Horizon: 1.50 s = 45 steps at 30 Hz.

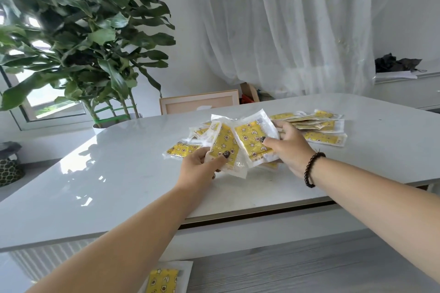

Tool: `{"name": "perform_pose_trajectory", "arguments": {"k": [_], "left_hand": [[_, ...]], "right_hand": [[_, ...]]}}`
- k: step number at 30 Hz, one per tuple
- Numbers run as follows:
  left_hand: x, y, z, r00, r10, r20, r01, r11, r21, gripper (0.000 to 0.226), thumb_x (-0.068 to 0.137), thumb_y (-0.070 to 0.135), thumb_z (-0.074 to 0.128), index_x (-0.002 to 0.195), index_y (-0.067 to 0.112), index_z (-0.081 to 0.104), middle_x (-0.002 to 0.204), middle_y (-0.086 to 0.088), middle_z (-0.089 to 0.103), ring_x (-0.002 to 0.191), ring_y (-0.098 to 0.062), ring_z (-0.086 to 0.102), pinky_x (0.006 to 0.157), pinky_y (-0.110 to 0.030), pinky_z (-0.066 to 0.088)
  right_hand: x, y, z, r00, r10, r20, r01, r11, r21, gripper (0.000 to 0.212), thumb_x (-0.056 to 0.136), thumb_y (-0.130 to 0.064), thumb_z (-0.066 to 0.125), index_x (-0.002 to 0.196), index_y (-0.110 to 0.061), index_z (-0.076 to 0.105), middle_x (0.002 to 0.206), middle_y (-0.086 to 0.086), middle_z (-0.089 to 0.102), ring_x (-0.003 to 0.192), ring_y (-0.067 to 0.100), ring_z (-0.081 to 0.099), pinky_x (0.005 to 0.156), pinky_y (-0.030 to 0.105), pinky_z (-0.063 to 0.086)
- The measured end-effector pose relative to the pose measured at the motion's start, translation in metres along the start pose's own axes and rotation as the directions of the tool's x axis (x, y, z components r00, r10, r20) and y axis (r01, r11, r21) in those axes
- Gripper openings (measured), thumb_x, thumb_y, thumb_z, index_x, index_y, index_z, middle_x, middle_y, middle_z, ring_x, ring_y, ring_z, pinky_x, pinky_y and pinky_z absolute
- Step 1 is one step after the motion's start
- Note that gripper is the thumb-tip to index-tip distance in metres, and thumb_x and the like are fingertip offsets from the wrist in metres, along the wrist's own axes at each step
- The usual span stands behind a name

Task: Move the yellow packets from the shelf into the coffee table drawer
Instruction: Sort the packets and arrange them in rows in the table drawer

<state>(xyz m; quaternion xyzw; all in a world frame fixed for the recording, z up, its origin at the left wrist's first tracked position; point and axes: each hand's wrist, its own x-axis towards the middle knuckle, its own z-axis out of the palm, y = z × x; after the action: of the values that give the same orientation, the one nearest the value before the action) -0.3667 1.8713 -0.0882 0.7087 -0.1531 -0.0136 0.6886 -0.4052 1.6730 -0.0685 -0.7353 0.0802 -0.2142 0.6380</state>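
Several yellow packets in clear wrappers with star prints lie spread on a glossy white tabletop (123,173). My left hand (202,166) grips one packet (225,145) with the thumb on top, lifted off the surface. My right hand (288,147), with a dark bead bracelet on its wrist, pinches another packet (250,137) beside it. More packets (319,126) lie flat behind my right hand, and one (182,148) lies left of my left hand. A single packet (164,278) lies on the grey floor below the table's front edge.
A tall leafy plant (78,38) stands at the back left by a window. White sheer curtains (285,26) hang behind the table. A pale wooden frame (198,102) leans behind the far edge. A dark bundle (392,63) sits on a ledge at right.
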Motion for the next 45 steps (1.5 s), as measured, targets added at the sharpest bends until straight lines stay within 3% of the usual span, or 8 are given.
{"name": "perform_pose_trajectory", "arguments": {"k": [8, 12, 17, 20, 28, 37, 41, 45], "left_hand": [[-0.002, -0.001, 0.001, 0.989, 0.04, 0.14, -0.037, 0.999, -0.023, 0.025, 0.087, 0.003, 0.066, 0.107, 0.016, 0.056, 0.091, -0.003, 0.074, 0.081, -0.015, 0.07, 0.065, -0.024, 0.057], [-0.004, 0.001, 0.002, 0.98, 0.078, 0.181, -0.072, 0.997, -0.037, 0.036, 0.086, 0.011, 0.068, 0.116, 0.014, 0.048, 0.1, -0.003, 0.074, 0.091, -0.016, 0.07, 0.073, -0.03, 0.059], [-0.004, -0.005, 0.006, 0.949, 0.156, 0.273, -0.206, 0.964, 0.166, 0.031, 0.086, 0.009, 0.069, 0.107, 0.022, 0.051, 0.091, 0.009, 0.076, 0.086, -0.01, 0.066, 0.074, -0.025, 0.051], [-0.004, -0.007, 0.007, 0.933, 0.192, 0.305, -0.276, 0.924, 0.264, 0.036, 0.086, 0.008, 0.069, 0.114, 0.022, 0.051, 0.104, 0.008, 0.073, 0.101, -0.014, 0.067, 0.081, -0.034, 0.054], [-0.003, -0.009, 0.008, 0.944, 0.226, 0.24, -0.289, 0.918, 0.272, 0.027, 0.086, 0.007, 0.068, 0.105, 0.022, 0.058, 0.105, 0.008, 0.07, 0.103, -0.01, 0.065, 0.087, -0.035, 0.056], [0.002, -0.012, 0.005, 0.951, 0.244, 0.187, -0.294, 0.901, 0.319, 0.019, 0.086, 0.002, 0.066, 0.099, 0.016, 0.065, 0.1, 0.0, 0.071, 0.095, -0.021, 0.066, 0.086, -0.033, 0.055], [0.005, -0.01, -0.001, 0.988, 0.152, -0.008, -0.149, 0.978, 0.147, 0.024, 0.086, -0.001, 0.065, 0.096, 0.021, 0.067, 0.098, 0.002, 0.074, 0.095, -0.021, 0.069, 0.088, -0.037, 0.055], [0.0, -0.005, 0.006, 0.98, 0.183, 0.082, -0.194, 0.967, 0.162, 0.039, 0.082, 0.001, 0.071, 0.111, 0.024, 0.059, 0.088, 0.004, 0.077, 0.088, -0.017, 0.071, 0.082, -0.03, 0.055]], "right_hand": [[-0.002, 0.013, 0.019, 0.967, 0.256, 0.008, -0.256, 0.966, 0.029, 0.059, 0.066, -0.022, 0.08, 0.116, -0.002, 0.056, 0.108, 0.012, 0.068, 0.098, 0.027, 0.067, 0.091, 0.045, 0.053], [-0.001, 0.016, 0.02, 0.984, 0.165, -0.059, -0.169, 0.983, -0.07, 0.034, 0.073, -0.027, 0.079, 0.099, -0.007, 0.069, 0.1, 0.007, 0.072, 0.095, 0.021, 0.066, 0.091, 0.038, 0.052], [-0.008, 0.012, 0.014, 0.999, 0.037, 0.02, -0.034, 0.99, -0.135, 0.064, 0.065, -0.037, 0.083, 0.101, 0.011, 0.063, 0.094, 0.025, 0.068, 0.075, 0.02, 0.056, 0.067, 0.031, 0.044], [-0.017, 0.005, 0.011, 0.995, -0.032, 0.099, 0.051, 0.98, -0.191, 0.038, 0.07, -0.028, 0.083, 0.099, -0.006, 0.071, 0.094, 0.006, 0.074, 0.085, 0.015, 0.066, 0.074, 0.026, 0.054], [-0.026, 0.002, 0.014, 0.982, -0.186, 0.044, 0.191, 0.941, -0.278, 0.063, 0.069, -0.021, 0.084, 0.115, -0.02, 0.042, 0.112, -0.001, 0.064, 0.102, 0.016, 0.063, 0.088, 0.037, 0.054], [-0.025, 0.006, 0.013, 0.963, -0.206, 0.176, 0.242, 0.946, -0.217, 0.023, 0.083, -0.021, 0.072, 0.104, -0.021, 0.063, 0.104, -0.002, 0.07, 0.096, 0.012, 0.066, 0.087, 0.03, 0.054], [-0.008, 0.004, 0.011, 0.988, -0.128, 0.083, 0.13, 0.992, -0.01, 0.021, 0.084, -0.014, 0.071, 0.103, -0.009, 0.066, 0.09, 0.002, 0.068, 0.08, 0.012, 0.064, 0.067, 0.015, 0.054], [0.003, 0.006, 0.021, 0.989, 0.014, 0.145, -0.018, 0.999, 0.026, 0.048, 0.068, -0.031, 0.084, 0.106, -0.013, 0.061, 0.106, 0.001, 0.068, 0.102, 0.015, 0.063, 0.09, 0.032, 0.052]]}}
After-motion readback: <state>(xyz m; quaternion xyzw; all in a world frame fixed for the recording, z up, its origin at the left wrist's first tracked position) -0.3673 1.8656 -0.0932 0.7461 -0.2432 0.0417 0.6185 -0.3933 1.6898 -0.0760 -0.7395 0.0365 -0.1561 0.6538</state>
